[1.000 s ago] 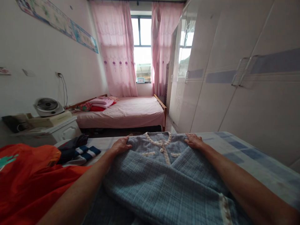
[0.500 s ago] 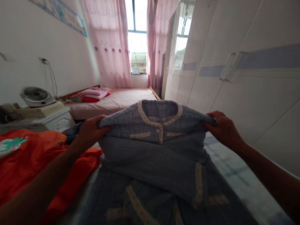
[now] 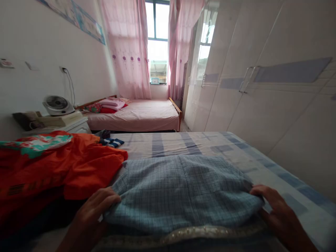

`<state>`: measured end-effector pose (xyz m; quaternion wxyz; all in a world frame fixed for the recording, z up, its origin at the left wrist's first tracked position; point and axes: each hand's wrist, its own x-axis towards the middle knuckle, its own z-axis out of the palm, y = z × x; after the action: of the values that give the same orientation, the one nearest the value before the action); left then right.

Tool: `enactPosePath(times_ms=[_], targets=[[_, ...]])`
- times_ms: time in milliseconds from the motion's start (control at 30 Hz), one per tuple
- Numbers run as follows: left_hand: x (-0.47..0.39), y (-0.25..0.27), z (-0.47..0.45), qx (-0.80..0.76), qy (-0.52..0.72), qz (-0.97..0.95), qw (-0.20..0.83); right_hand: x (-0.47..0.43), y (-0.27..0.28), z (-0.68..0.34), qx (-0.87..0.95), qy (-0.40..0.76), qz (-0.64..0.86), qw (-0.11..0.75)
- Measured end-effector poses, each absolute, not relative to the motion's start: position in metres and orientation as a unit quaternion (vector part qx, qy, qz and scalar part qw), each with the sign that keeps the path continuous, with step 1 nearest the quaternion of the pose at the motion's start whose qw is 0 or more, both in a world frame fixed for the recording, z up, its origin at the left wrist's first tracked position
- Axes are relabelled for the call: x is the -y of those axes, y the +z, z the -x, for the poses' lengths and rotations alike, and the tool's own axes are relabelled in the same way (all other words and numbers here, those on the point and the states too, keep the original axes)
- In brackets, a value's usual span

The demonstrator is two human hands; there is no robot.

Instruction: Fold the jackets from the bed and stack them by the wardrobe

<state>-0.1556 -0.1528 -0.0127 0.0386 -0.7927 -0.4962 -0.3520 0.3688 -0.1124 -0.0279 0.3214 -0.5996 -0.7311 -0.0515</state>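
Note:
A blue checked jacket (image 3: 181,189) with pale trim lies folded over on the near part of the bed. Its back faces up, and a strip of beaded trim shows along the edge closest to me. My left hand (image 3: 96,208) is closed on the left corner of the fold. At the opposite corner my right hand (image 3: 274,206) pinches the cloth, thumb underneath and fingers on top. Left of the jacket, an orange garment (image 3: 91,168) with a green and white print lies in a heap, close to my left hand.
The bed (image 3: 207,143) has a blue and white patterned sheet. Striped cloth (image 3: 114,142) lies behind the orange heap. A fan (image 3: 58,105) stands on a cabinet at left. Beyond is a pink-covered bed (image 3: 141,113); a white wardrobe (image 3: 262,115) runs along the right.
The jacket was held up with its collar and front facing me. Now it is lowered onto the bed and folded over toward me, both hands lower and nearer.

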Motion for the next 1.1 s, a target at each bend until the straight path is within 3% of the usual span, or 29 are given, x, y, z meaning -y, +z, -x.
enactPosePath(times_ms=[67, 233, 333, 467, 533, 667, 800, 1100], targets=[[0.156, -0.005, 0.156, 0.505, -0.357, 0.785, 0.031, 0.114, -0.024, -0.371, 0.724, -0.048, 0.607, 0.324], [0.159, -0.002, 0.173, 0.499, -0.248, 0.83, -0.027, 0.117, -0.023, -0.387, 0.783, 0.018, 0.58, 0.227], [0.144, 0.022, 0.167, 0.497, -0.256, 0.828, -0.029, 0.112, 0.015, -0.362, 0.78, 0.021, 0.571, 0.255], [0.107, 0.07, 0.088, 0.535, -0.248, 0.807, 0.029, 0.084, 0.084, -0.266, 0.774, -0.018, 0.562, 0.292], [0.087, 0.076, 0.035, 0.551, -0.207, 0.807, 0.058, 0.062, 0.095, -0.213, 0.808, -0.031, 0.525, 0.267], [0.056, 0.036, -0.022, 0.572, -0.168, 0.8, 0.068, 0.025, 0.053, -0.154, 0.838, -0.05, 0.513, 0.178], [0.04, -0.016, 0.001, 0.626, -0.146, 0.765, 0.048, 0.01, -0.008, -0.161, 0.825, 0.006, 0.559, 0.086], [0.024, -0.032, 0.064, 0.732, -0.118, 0.67, 0.043, 0.0, -0.026, -0.242, 0.726, 0.013, 0.684, 0.07]])
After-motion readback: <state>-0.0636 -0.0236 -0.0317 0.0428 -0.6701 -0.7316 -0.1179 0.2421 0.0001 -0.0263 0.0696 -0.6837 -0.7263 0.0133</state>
